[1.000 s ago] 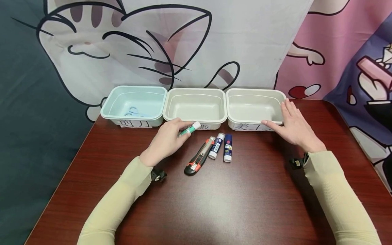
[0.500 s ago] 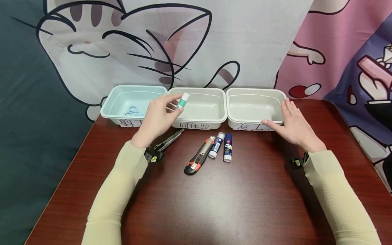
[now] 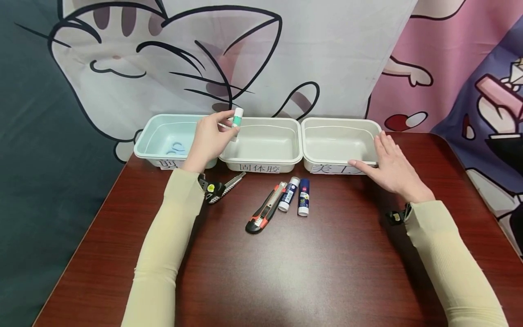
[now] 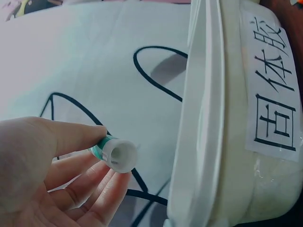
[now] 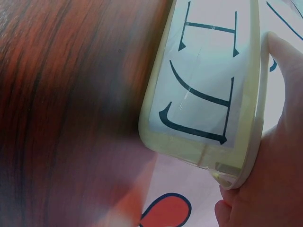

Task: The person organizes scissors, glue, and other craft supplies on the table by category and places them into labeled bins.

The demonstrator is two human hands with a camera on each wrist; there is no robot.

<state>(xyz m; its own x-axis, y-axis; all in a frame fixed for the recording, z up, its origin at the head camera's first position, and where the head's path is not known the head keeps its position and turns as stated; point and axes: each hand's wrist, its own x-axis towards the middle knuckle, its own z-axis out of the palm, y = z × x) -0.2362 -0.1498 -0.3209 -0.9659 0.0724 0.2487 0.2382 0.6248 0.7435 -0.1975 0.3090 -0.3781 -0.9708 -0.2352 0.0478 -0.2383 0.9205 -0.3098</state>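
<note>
My left hand [image 3: 210, 141] pinches a small green-and-white glue stick [image 3: 237, 117] between thumb and fingers, up over the left end of the middle cream bin [image 3: 261, 160]. In the left wrist view, the white end of the glue stick [image 4: 122, 156] faces the camera, beside the bin's rim. Fingers straight, my right hand [image 3: 394, 170] rests at the right corner of the right cream bin [image 3: 343, 162], the thumb along its front rim. The right wrist view shows this bin's labelled side [image 5: 199, 85] close up.
A light blue bin [image 3: 153, 154] with blue scissors [image 3: 177, 147] stands at the left of the row. On the table [image 3: 286, 272] lie a grey utility knife [image 3: 229, 187], an orange-and-black utility knife [image 3: 266, 209] and two blue glue sticks [image 3: 288, 194]. Behind hangs a printed curtain [image 3: 327, 54].
My left hand has lifted the green glue stick away from the table, back and left to above the middle bin, uncovering the grey knife. My right hand has stayed in place.
</note>
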